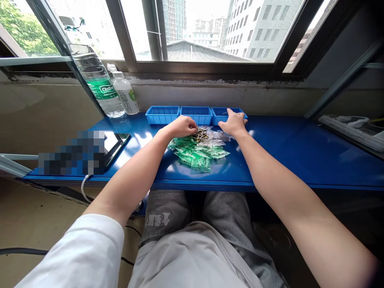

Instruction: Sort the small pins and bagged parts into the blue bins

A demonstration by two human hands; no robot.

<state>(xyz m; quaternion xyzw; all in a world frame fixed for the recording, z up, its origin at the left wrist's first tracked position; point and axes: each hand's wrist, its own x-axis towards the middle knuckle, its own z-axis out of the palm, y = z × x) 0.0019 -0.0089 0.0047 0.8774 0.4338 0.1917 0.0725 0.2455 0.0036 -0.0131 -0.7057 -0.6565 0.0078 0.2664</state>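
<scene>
The left hand (182,127) lay curled, fingers narrow, on a heap of small metal pins (200,135) at mid-surface; whether it gripped any could not be told. The right hand (233,122) rested flat, fingers loosely spread, holding nothing, at the front rim of the right tray (219,113). Green bags (196,154) lay just below the pins on the blue surface (294,152). Two bottles (99,84) stood far left.

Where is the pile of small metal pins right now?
In the head view, the pile of metal pins lies mid-table on clear bags, just in front of the middle blue tray, between the left hand touching it and the right hand.
</scene>
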